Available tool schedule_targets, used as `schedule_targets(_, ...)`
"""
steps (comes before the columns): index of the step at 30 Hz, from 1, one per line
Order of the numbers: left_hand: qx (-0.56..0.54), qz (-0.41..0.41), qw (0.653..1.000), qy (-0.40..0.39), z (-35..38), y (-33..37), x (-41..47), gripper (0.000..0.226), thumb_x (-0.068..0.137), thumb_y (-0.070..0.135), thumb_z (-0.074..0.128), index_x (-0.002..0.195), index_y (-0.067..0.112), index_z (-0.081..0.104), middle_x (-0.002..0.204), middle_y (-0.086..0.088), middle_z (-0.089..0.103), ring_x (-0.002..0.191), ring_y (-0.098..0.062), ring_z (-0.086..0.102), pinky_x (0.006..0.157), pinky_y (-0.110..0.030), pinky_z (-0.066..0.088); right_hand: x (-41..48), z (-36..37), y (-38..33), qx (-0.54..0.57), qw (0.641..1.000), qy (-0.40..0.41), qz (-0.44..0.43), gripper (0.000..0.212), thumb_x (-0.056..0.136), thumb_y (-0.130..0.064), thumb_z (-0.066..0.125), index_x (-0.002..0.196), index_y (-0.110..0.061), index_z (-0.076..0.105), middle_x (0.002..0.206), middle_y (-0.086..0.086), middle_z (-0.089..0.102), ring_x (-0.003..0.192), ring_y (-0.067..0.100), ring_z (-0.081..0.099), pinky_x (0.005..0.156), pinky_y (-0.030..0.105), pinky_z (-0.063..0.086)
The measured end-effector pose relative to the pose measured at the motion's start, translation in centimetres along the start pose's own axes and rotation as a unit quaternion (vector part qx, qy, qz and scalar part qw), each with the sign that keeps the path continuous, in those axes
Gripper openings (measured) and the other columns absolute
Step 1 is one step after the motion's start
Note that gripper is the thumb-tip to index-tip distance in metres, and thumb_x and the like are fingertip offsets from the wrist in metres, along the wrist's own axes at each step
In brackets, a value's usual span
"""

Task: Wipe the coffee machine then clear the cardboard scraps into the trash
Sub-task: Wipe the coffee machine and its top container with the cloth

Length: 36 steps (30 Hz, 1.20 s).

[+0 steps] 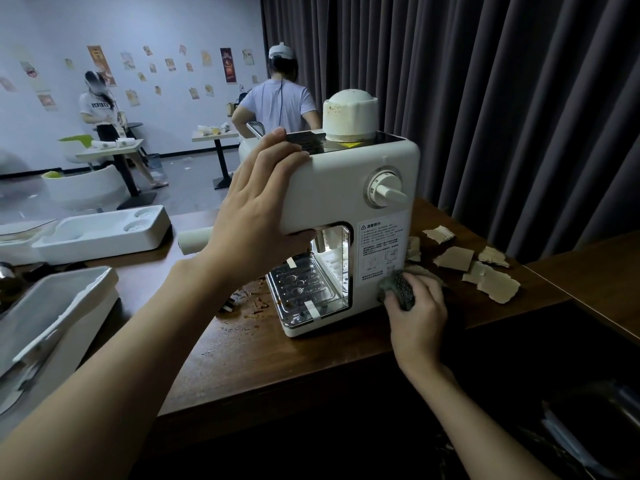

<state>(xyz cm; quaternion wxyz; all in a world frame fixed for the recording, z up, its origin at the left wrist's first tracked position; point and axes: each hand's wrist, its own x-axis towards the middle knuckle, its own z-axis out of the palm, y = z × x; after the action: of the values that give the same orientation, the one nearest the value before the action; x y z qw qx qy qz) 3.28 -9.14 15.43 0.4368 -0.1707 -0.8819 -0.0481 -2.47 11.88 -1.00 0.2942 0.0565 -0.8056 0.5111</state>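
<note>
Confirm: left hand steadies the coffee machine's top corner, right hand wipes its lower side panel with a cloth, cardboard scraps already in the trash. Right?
Wrong on the scraps. The head view shows the cardboard scraps lying on the table beside the coffee machine, not in the trash. The rest holds: left hand grips the top corner, right hand presses the cloth to the lower side panel.

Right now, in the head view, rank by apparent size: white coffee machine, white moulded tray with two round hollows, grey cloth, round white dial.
1. white coffee machine
2. white moulded tray, though farther off
3. Unranked: grey cloth and round white dial look alike; the right hand partly hides the cloth.
</note>
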Motion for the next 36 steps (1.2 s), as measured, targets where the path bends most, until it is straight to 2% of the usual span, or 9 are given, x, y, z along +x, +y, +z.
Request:
schedule_targets(9, 0.004, 0.000, 1.000, 0.003, 0.1, 0.0, 0.0, 0.085, 0.069, 0.035, 0.080, 0.139, 0.002, 0.044, 0.142, -0.017, 0.044, 0.147, -0.033, 0.024, 0.117, -0.055, 0.028, -2.1, 0.8, -2.0, 0.031, 0.996, -0.041, -0.070, 0.040, 0.077, -0.007, 0.079, 0.115, -0.001, 0.067, 0.114, 0.005, 0.059, 0.110, 0.015, 0.056, 0.095, 0.021, 0.044)
schedule_targets(11, 0.006, 0.001, 1.000, -0.001, 0.1, 0.0, 0.0, 0.085, 0.070, 0.036, 0.079, 0.140, 0.002, 0.044, 0.143, -0.017, 0.044, 0.147, -0.033, 0.023, 0.117, -0.055, 0.028, -1.0, 0.3, -1.6, 0.032, 0.997, -0.033, -0.058, 0.040, 0.079, -0.007, 0.078, 0.117, -0.002, 0.066, 0.114, 0.005, 0.058, 0.107, 0.013, 0.055, 0.092, 0.017, 0.043)
schedule_targets(16, 0.005, -0.005, 1.000, -0.006, 0.1, 0.0, 0.0, 0.085, 0.072, 0.039, 0.076, 0.141, 0.003, 0.043, 0.144, -0.016, 0.043, 0.148, -0.032, 0.022, 0.118, -0.054, 0.027, 1.3, -0.2, -1.6, 0.035, 0.999, 0.038, 0.007, 0.038, 0.082, -0.008, 0.074, 0.119, -0.001, 0.065, 0.117, 0.010, 0.058, 0.109, 0.021, 0.057, 0.090, 0.024, 0.046)
schedule_targets(19, 0.003, -0.007, 1.000, -0.004, 0.1, 0.0, 0.0, 0.085, 0.070, 0.037, 0.078, 0.140, 0.003, 0.044, 0.143, -0.015, 0.043, 0.148, -0.031, 0.021, 0.119, -0.052, 0.026, -0.2, 0.7, -2.7, 0.041, 0.998, 0.033, -0.018, 0.037, 0.081, -0.006, 0.075, 0.117, -0.001, 0.066, 0.116, 0.009, 0.057, 0.110, 0.017, 0.055, 0.090, 0.004, 0.038)
schedule_targets(21, 0.002, -0.007, 1.000, -0.003, 0.0, 0.0, 0.0, 0.085, 0.069, 0.036, 0.079, 0.140, 0.003, 0.044, 0.143, -0.015, 0.043, 0.148, -0.031, 0.022, 0.119, -0.052, 0.027, -1.4, 1.1, -3.1, 0.040, 0.997, 0.004, -0.064, 0.039, 0.080, -0.005, 0.076, 0.117, 0.000, 0.066, 0.115, 0.008, 0.057, 0.109, 0.014, 0.053, 0.093, 0.000, 0.034)
schedule_targets(26, 0.005, -0.006, 1.000, -0.003, 0.0, 0.0, 0.0, 0.085, 0.070, 0.037, 0.079, 0.140, 0.004, 0.044, 0.144, -0.014, 0.043, 0.149, -0.030, 0.021, 0.121, -0.048, 0.024, 0.2, 0.2, -2.6, 0.035, 0.997, 0.009, -0.069, 0.038, 0.081, -0.003, 0.074, 0.118, 0.000, 0.066, 0.115, 0.010, 0.057, 0.108, 0.017, 0.055, 0.091, 0.009, 0.040)
schedule_targets(30, 0.007, -0.010, 1.000, -0.005, 0.0, 0.0, 0.0, 0.083, 0.072, 0.040, 0.077, 0.141, 0.005, 0.045, 0.143, -0.013, 0.043, 0.149, -0.029, 0.020, 0.121, -0.047, 0.023, 2.2, 0.0, -3.0, 0.053, 0.996, 0.070, -0.013, 0.035, 0.083, -0.003, 0.072, 0.117, 0.000, 0.066, 0.115, 0.012, 0.057, 0.108, 0.022, 0.058, 0.093, 0.032, 0.051)
schedule_targets(32, 0.004, -0.009, 1.000, 0.000, 0.1, 0.0, 0.0, 0.082, 0.073, 0.041, 0.074, 0.140, 0.006, 0.045, 0.142, -0.012, 0.043, 0.149, -0.029, 0.020, 0.121, -0.045, 0.023, 1.4, 0.4, -3.7, 0.058, 0.996, 0.071, -0.012, 0.036, 0.083, -0.002, 0.071, 0.118, 0.000, 0.065, 0.116, 0.010, 0.056, 0.108, 0.017, 0.055, 0.094, 0.032, 0.051)
schedule_targets(36, -0.003, -0.012, 1.000, 0.001, 0.2, 0.0, 0.0, 0.084, 0.072, 0.042, 0.075, 0.141, 0.008, 0.044, 0.142, -0.011, 0.043, 0.149, -0.029, 0.019, 0.119, -0.047, 0.025, -0.4, 1.0, -4.2, 0.038, 0.991, 0.007, -0.126, 0.037, 0.080, 0.000, 0.073, 0.117, 0.001, 0.066, 0.115, 0.009, 0.055, 0.108, 0.016, 0.055, 0.095, 0.028, 0.050)
